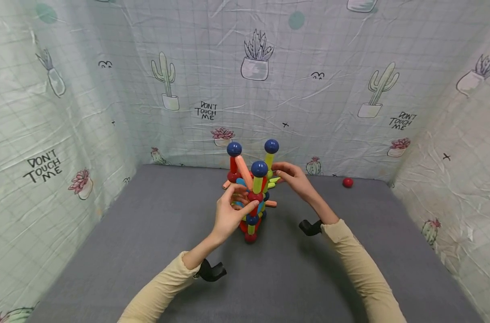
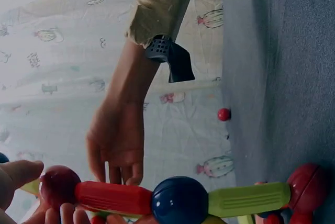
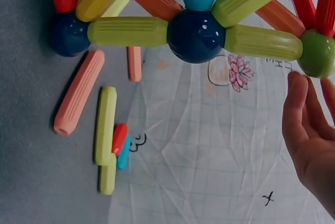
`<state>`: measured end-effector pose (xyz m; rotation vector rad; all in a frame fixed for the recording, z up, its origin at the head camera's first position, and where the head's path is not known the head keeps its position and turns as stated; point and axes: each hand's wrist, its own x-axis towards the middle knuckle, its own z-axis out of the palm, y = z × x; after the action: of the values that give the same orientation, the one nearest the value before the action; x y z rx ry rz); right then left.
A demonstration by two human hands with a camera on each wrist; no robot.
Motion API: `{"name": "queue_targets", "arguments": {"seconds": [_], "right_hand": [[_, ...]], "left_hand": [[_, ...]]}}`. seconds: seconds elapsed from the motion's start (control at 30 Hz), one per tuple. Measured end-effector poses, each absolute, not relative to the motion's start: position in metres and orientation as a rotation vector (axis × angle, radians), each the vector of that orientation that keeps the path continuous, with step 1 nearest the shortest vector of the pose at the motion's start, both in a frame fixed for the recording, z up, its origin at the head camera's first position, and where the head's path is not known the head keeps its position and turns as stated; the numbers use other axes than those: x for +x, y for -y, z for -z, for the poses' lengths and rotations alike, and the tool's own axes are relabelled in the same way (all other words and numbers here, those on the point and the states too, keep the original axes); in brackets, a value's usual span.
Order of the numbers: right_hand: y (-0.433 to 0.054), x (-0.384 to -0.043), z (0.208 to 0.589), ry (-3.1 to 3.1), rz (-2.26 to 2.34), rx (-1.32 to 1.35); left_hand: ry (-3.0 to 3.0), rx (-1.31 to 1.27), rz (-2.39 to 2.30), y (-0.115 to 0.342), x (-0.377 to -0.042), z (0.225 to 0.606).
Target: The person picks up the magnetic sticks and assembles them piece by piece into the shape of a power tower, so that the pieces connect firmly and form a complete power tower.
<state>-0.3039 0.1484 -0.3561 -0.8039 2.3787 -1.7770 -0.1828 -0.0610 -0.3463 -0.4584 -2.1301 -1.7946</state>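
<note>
A tower of coloured balls and ridged rods, seemingly a magnetic building set, stands mid-table in the head view. My left hand (image 1: 227, 214) holds a red ball (image 1: 255, 196) at its near side, thumb on one side and fingers on the other. Above that ball rises a yellow-green rod (image 1: 258, 185) topped by a blue ball (image 1: 259, 168). My right hand (image 1: 294, 179) is at the far right side, its fingers loosely extended. In the right wrist view, its fingertips meet a green ball (image 3: 318, 54). Two more blue balls (image 1: 234, 149) top the tower's other uprights.
Loose rods lie behind and beside the tower, among them an orange rod (image 3: 78, 93) and a yellow-green rod (image 3: 106, 124). A single red ball (image 1: 347, 182) rests at the table's back right. A patterned cloth (image 1: 285, 98) walls in the grey table (image 1: 164, 215).
</note>
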Motion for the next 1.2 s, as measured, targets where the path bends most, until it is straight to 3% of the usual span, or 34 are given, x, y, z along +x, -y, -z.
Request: {"name": "queue_targets", "arguments": {"seconds": [0.5, 0.83, 1.2], "right_hand": [[-0.165, -0.287, 0.356, -2.244, 1.795, -0.868], [-0.151, -0.246, 0.356, -2.007, 1.747, -1.127], [-0.113, -0.213, 0.355, -1.951, 1.592, -1.172]], "left_hand": [[2.173, -0.480, 1.747, 0.092, -0.190, 0.344], [2.173, -0.407, 2.109, 0.143, -0.248, 0.366], [2.228, -0.364, 2.264, 0.142, -0.288, 0.366]]}}
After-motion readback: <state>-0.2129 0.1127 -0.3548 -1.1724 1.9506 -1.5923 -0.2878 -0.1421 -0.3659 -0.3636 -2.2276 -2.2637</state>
